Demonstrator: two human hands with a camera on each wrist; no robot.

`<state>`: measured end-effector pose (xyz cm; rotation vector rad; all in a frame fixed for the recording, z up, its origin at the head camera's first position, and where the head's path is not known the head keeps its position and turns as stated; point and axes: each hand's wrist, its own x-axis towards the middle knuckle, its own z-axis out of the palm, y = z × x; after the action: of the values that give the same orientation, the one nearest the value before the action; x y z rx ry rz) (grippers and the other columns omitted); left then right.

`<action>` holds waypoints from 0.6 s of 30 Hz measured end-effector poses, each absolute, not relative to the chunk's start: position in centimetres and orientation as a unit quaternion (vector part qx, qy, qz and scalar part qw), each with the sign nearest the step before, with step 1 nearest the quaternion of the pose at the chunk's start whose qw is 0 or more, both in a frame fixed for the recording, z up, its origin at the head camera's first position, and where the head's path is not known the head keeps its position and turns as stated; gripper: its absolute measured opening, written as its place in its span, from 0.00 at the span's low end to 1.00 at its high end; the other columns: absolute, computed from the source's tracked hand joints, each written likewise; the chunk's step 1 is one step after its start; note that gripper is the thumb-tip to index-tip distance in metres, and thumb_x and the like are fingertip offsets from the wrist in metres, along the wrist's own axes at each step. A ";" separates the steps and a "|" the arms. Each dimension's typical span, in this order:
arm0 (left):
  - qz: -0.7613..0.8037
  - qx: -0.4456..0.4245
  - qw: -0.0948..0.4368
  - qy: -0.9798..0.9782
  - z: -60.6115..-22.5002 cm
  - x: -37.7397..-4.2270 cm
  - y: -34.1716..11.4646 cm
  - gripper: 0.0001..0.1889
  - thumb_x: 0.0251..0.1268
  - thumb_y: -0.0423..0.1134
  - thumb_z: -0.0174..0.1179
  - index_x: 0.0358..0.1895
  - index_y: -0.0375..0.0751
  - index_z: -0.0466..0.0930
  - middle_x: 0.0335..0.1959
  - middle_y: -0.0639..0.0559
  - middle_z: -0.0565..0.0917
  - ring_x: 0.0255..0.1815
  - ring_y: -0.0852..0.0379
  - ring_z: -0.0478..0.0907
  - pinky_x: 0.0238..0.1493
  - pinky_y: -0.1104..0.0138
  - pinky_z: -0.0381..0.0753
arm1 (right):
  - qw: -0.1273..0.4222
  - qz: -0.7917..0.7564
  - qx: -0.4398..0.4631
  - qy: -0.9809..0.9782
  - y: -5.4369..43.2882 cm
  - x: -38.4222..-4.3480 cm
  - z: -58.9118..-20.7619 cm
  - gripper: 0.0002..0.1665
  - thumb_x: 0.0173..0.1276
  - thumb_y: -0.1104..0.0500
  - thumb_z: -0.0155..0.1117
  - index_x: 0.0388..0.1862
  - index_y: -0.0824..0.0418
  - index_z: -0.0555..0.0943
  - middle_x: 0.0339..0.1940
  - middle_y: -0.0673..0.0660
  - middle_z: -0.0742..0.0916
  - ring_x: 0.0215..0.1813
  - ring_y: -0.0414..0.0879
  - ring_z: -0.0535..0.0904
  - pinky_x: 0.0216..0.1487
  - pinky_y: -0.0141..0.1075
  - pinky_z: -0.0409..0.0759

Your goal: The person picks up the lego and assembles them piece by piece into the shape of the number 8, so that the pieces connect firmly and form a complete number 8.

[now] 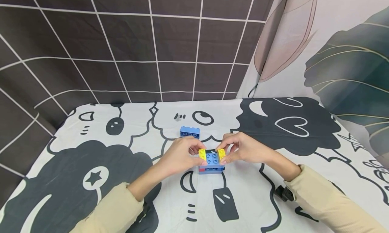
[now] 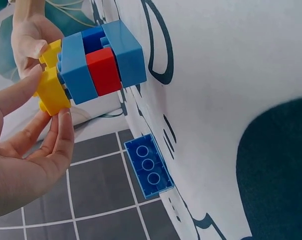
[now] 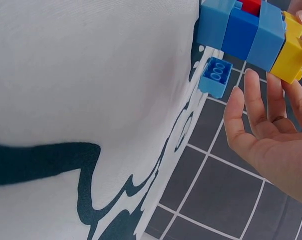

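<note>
My left hand (image 1: 181,154) pinches a yellow brick (image 1: 202,154) at the left end of a small brick stack. At the other end, my right hand (image 1: 244,148) pinches a second yellow brick (image 1: 221,154) between thumb and fingers. Both sit on the light blue top brick (image 1: 212,161), whose middle studs show between them. Below that, a red brick (image 2: 104,71) and a dark blue brick (image 3: 240,33) are sandwiched above another light blue brick (image 2: 125,52). Whether the yellow bricks are fully seated, I cannot tell.
Behind the stack a loose blue brick (image 1: 189,132) lies on its side, hollow underside facing me. A patterned black-and-white cloth (image 1: 212,209) covers the table. A dark gridded backdrop (image 1: 127,40) rises behind it, with a leaf-print curtain (image 1: 349,67) at the right.
</note>
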<state>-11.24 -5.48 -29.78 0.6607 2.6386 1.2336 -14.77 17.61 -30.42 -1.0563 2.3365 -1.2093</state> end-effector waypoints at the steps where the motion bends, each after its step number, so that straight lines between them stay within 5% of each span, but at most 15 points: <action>1: 0.411 0.222 0.077 0.881 -29.8 -11.2 -5.5 0.15 0.45 0.34 0.70 0.39 0.37 0.81 0.30 0.56 0.76 0.35 0.58 0.73 0.37 0.68 0.74 | 0.153 -0.422 -0.367 0.815 17.6 -14.8 -30.4 0.18 0.47 0.59 0.75 0.38 0.64 0.83 0.30 0.50 0.80 0.35 0.51 0.76 0.35 0.36 0.78; 18: 0.414 0.222 0.071 0.880 -29.9 -11.1 -5.3 0.15 0.46 0.34 0.70 0.40 0.37 0.82 0.30 0.55 0.75 0.33 0.58 0.72 0.36 0.68 0.73 | 0.158 -0.431 -0.358 0.813 17.6 -14.7 -30.6 0.18 0.47 0.59 0.75 0.38 0.64 0.83 0.30 0.51 0.80 0.37 0.50 0.76 0.35 0.37 0.78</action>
<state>-11.06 -5.32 -29.85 0.6665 2.6462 1.2465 -14.69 17.63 -30.55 -1.0246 2.3269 -1.2320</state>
